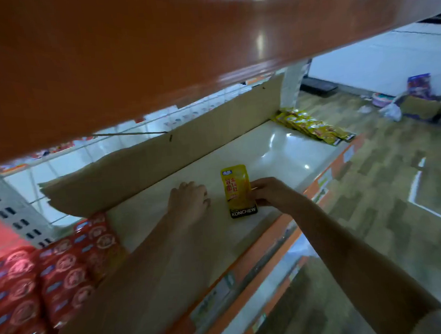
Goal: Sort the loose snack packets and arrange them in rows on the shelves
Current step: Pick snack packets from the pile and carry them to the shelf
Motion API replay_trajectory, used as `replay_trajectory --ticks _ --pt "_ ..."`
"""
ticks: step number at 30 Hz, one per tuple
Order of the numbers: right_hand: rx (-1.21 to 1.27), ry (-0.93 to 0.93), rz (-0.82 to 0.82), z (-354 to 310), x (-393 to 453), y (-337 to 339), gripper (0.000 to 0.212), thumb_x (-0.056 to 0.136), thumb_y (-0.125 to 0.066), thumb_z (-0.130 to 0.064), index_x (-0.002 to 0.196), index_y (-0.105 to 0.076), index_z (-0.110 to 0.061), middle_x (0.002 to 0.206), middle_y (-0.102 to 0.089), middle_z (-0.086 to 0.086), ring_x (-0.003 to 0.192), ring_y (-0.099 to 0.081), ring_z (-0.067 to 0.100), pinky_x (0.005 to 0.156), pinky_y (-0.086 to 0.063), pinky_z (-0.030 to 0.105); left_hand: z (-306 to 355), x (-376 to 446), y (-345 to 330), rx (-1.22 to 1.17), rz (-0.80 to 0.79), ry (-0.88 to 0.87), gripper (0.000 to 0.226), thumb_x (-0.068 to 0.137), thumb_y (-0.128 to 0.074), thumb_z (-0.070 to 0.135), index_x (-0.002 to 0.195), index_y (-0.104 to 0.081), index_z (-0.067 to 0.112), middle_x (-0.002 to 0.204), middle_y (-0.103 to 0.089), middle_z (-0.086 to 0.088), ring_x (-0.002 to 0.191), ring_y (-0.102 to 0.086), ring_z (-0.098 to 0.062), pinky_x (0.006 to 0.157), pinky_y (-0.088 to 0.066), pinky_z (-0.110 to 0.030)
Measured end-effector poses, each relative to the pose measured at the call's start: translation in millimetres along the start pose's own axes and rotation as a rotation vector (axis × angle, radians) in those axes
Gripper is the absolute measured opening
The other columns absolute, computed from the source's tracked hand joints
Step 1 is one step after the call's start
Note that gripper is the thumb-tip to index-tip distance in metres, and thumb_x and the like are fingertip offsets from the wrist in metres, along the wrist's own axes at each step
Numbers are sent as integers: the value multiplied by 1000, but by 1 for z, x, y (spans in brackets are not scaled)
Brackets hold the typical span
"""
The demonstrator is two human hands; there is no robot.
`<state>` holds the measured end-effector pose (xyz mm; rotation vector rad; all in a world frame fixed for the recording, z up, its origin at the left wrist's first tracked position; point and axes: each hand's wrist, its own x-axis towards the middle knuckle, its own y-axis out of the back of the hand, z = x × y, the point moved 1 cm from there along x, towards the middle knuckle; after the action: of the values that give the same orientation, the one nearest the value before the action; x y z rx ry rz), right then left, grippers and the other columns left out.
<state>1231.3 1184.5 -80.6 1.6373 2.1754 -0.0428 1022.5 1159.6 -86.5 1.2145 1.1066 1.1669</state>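
Observation:
A yellow snack packet [237, 189] with a black "KONCHEW" band lies flat on the pale shelf [284, 149]. My right hand [268, 191] pinches its right edge. My left hand [189, 199] rests on the shelf just left of the packet, fingers loosely curled and holding nothing. A row of yellow packets [311, 127] lies overlapped at the shelf's far right end. Red packets [59, 272] are stacked in rows at the near left end.
A cardboard sheet [163, 159] lines the back of the shelf. An orange shelf [158, 43] hangs close overhead. Lower shelf edges with price tags [269, 260] run below. On the floor at far right stand a cardboard box [421, 105] and bags.

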Motion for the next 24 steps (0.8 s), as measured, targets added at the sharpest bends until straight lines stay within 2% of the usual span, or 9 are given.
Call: replay_trajectory --ticks 5,7,9,11,13,14,16,18,24 --pt "39 -15 166 12 -7 86 26 84 -58 12 109 -61 4 63 -62 5 42 -58 1 46 -49 12 78 35 6 -19 -1 -124 32 97 -41 36 121 -54 19 125 -51 -4 119 -44 -25 92 -37 -36" --pt "53 0 213 20 -7 121 25 84 -57 12 106 -60 1 71 -60 11 43 -58 2 51 -52 15 112 49 10 -26 14 -151 32 97 -40 34 121 -55 19 125 -51 -4 119 -44 -25 93 -36 -35" --pt "58 5 237 30 -9 157 26 85 -56 11 108 -59 -1 85 -58 14 52 -59 8 59 -52 19 148 67 13 -38 16 -145 32 95 -41 34 120 -56 20 126 -51 -4 119 -44 -24 94 -35 -35" --pt "65 -6 244 38 -10 192 28 86 -55 11 112 -58 1 83 -58 12 56 -59 10 56 -52 17 184 84 17 -55 26 -135 31 93 -44 35 118 -57 21 125 -52 -3 119 -44 -24 95 -35 -35" --pt "68 -3 238 46 -7 225 28 86 -56 11 112 -59 2 70 -61 4 48 -61 3 48 -50 14 216 100 20 -50 56 -157 33 94 -46 38 120 -56 21 126 -52 -3 120 -45 -24 97 -36 -34" --pt "79 2 236 46 -6 240 26 85 -56 12 108 -59 1 65 -63 1 45 -60 1 47 -50 14 231 107 21 -45 74 -168 34 94 -47 38 121 -56 21 126 -52 -3 121 -45 -23 97 -37 -34" --pt "81 8 234 48 -1 267 17 85 -57 11 94 -60 -2 66 -61 3 43 -59 -1 45 -48 13 255 121 23 -42 94 -167 35 94 -46 39 122 -57 21 126 -53 -3 121 -46 -23 97 -37 -34" --pt "55 12 228 45 7 287 19 85 -59 9 80 -59 -9 72 -57 6 41 -58 -2 44 -47 12 271 136 23 -44 100 -143 34 95 -46 39 121 -57 21 125 -54 -3 120 -46 -22 96 -37 -32" --pt "-46 -5 159 26 58 321 21 86 -61 4 74 -59 -13 62 -59 2 39 -57 -1 44 -49 15 286 178 17 -51 60 -63 32 95 -45 39 120 -57 22 124 -55 -2 119 -47 -22 94 -38 -32"
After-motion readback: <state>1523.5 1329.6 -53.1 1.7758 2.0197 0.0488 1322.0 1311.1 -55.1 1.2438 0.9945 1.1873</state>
